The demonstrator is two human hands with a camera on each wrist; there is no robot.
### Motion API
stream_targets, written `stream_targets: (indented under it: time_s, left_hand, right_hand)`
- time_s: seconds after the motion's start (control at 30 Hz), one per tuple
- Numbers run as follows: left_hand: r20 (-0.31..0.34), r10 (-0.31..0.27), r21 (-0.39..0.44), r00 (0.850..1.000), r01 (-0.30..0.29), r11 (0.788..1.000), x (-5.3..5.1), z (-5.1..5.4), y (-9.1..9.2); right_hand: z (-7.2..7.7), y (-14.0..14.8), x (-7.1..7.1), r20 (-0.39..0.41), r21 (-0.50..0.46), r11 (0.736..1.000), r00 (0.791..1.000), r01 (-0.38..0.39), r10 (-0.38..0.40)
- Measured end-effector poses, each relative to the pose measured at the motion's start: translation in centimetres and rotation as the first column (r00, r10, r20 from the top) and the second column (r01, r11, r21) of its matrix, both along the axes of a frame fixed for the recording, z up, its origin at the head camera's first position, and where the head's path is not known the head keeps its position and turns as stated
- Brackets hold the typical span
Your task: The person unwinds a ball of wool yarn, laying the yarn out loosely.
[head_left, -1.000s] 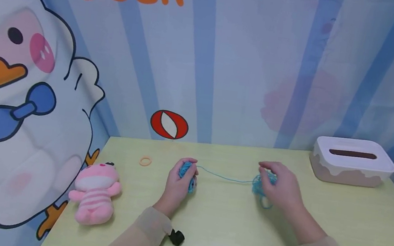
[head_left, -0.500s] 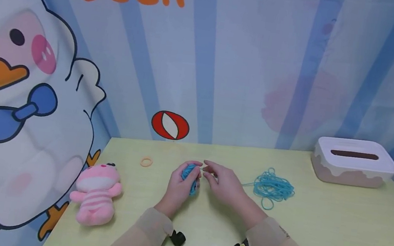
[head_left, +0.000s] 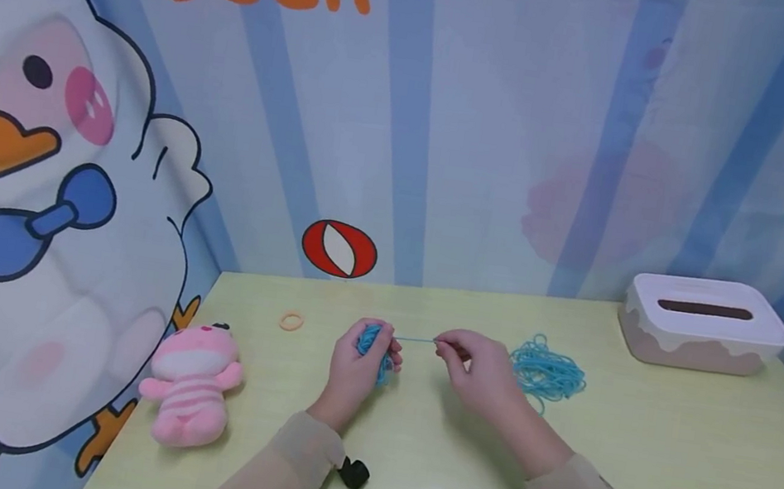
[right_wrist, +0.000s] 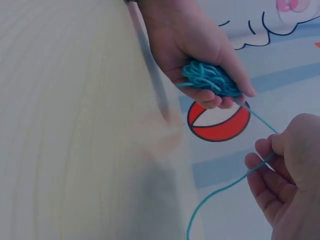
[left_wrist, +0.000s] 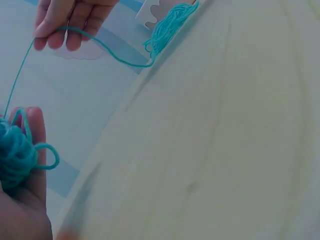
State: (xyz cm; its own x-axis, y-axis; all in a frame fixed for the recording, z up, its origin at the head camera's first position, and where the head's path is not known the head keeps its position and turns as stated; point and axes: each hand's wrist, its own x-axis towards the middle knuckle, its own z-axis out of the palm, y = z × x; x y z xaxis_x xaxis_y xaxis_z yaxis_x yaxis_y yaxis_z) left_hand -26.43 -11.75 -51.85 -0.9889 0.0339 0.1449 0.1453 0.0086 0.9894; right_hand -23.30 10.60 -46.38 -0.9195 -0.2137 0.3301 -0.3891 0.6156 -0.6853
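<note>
A bundle of blue yarn (right_wrist: 211,79) lies in the left hand (head_left: 355,369), whose fingers and thumb curl round it. Out of the bundle a single strand (head_left: 414,340) runs taut to the right hand (head_left: 486,375), which pinches it between thumb and fingertips. Past the right hand that strand hangs slack, as the left wrist view shows, and leads to a loose heap of the same yarn (head_left: 549,373) on the table. Small loops stick out of the held bundle (left_wrist: 17,155) beside the left fingers.
At the left of the table (head_left: 404,480) lies a pink plush toy (head_left: 192,392), with a small orange ring (head_left: 291,321) behind it to the right. A tissue box (head_left: 702,338) stands at the back right. A printed curtain (head_left: 484,124) hangs behind the table.
From beside the yarn heap, the right hand moved left close to the left hand, then back somewhat to the right with the strand pinched. The left hand has barely moved.
</note>
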Motion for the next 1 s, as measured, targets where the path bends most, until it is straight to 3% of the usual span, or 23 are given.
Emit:
stream_targets:
  time_s: [0.2, 0.33, 0.53, 0.67, 1.0]
  left_hand:
    - [-0.043, 0.051, -0.066, 0.998, -0.053, 0.996, 0.2, 0.1, -0.1]
    - [-0.047, 0.058, -0.052, 0.997, -0.060, 0.997, 0.4, 0.2, -0.1]
    - [-0.036, 0.022, 0.021, 0.999, -0.022, 1.000, 0.4, 0.2, -0.1]
    - [-0.032, 0.010, 0.058, 0.999, -0.008, 0.998, 0.3, 0.1, -0.1]
    - [-0.028, 0.078, 0.043, 0.997, -0.077, 0.996, 0.5, 0.5, -0.1]
  right_hand:
    - [0.4, 3.1, 1.0, 0.006, -0.029, 0.999, 0.999, 0.038, -0.038]
    - [0.5, 5.1, 1.3, -0.006, -0.024, 0.997, 0.997, 0.072, -0.072]
    - [0.2, 7.9, 1.6, -0.064, -0.027, 0.991, 0.990, 0.128, -0.129]
    - [0.3, 10.0, 1.9, -0.062, -0.024, 0.984, 0.982, 0.178, -0.179]
    - [0.0, 14.7, 2.0, 0.004, 0.075, 0.964, 0.967, 0.254, -0.255]
